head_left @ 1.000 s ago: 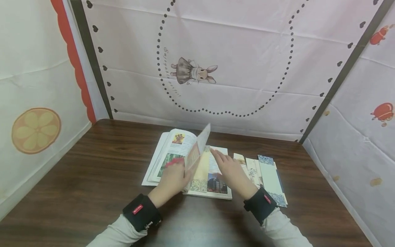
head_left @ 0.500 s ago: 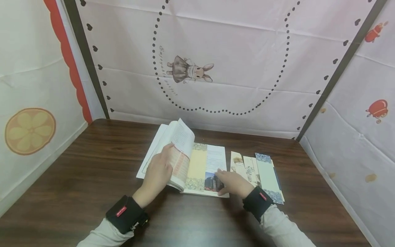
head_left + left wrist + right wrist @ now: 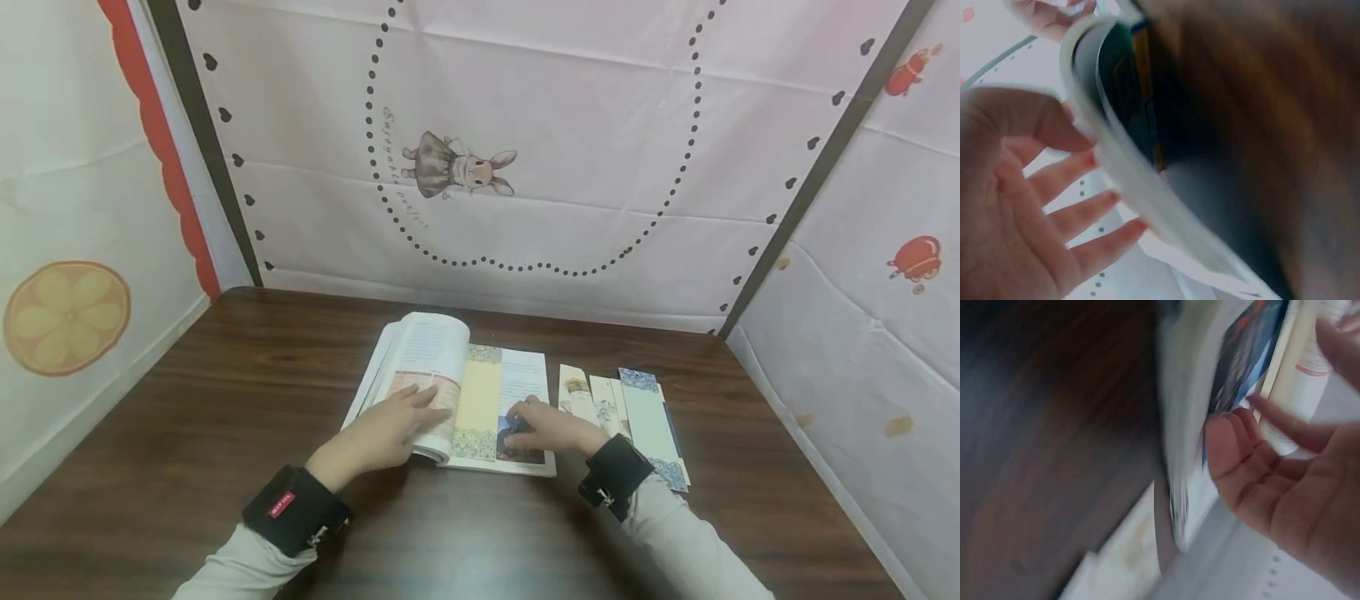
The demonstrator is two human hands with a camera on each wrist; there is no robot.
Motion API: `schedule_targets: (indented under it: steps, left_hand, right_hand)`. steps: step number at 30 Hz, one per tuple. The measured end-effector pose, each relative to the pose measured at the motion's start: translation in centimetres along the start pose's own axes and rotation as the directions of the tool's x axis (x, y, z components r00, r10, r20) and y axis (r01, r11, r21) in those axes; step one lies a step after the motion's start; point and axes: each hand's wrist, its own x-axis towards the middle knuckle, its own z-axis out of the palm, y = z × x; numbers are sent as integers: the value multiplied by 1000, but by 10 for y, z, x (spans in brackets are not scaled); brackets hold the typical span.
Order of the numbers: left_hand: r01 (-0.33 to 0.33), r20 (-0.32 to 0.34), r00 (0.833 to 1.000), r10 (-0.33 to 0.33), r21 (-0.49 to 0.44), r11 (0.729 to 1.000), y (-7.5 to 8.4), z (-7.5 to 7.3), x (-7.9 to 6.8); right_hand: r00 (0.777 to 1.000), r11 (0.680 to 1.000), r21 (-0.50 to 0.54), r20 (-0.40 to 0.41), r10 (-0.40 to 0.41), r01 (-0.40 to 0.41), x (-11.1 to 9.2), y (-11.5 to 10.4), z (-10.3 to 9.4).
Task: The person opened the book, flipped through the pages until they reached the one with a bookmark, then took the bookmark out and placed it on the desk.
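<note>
An open book [image 3: 431,342] lies on the table, its left pages bulging upward. Along the inner edge of its right page runs a pale yellow bookmark [image 3: 480,400] with patterned ends. My left hand [image 3: 375,433] rests its spread fingers on the lower part of the left page; in the left wrist view the fingertips [image 3: 1135,228] meet the thick page block. Over the photo at the bottom of the right page is my right hand [image 3: 555,425], fingers loosely bent. In the right wrist view that hand [image 3: 1291,475] is right at the page surface, holding nothing.
To the right of the book several bookmarks lie side by side: a cream one [image 3: 576,392], a floral one [image 3: 609,407] and a pale one with blue ends [image 3: 651,421]. Printed cloth [image 3: 600,167] screens the back and sides of the brown wooden table [image 3: 187,417].
The raised page has been turned over to the left and now lies down under my left hand. My right hand has moved down from the bookmark's upper end to the photo.
</note>
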Motion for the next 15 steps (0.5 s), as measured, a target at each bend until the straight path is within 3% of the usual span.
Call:
schedule_targets:
  steps: [2, 5, 7, 9, 12, 15]
  left_hand:
    - [26, 36, 999, -25, -30, 999, -1, -3, 0]
    - [49, 88, 995, -46, -38, 998, -2, -5, 2]
    - [56, 104, 993, -51, -42, 998, -2, -4, 3]
    - [57, 103, 993, -51, -49, 997, -2, -2, 3]
    - [60, 74, 996, -56, -52, 997, -1, 3, 2]
    - [69, 49, 997, -67, -40, 997, 1, 5, 1]
  right_hand:
    - [999, 985, 165, 38, 36, -42, 8, 2, -2]
    - [987, 910, 384, 86, 134, -156, 18, 4, -5]
    - [977, 855, 474, 94, 190, -212, 22, 3, -5]
    - [970, 829, 507, 81, 228, -237, 25, 2, -4]
    - [973, 847, 486, 35, 228, -216, 27, -3, 2]
    - [980, 892, 418, -23, 199, -171, 32, -10, 9]
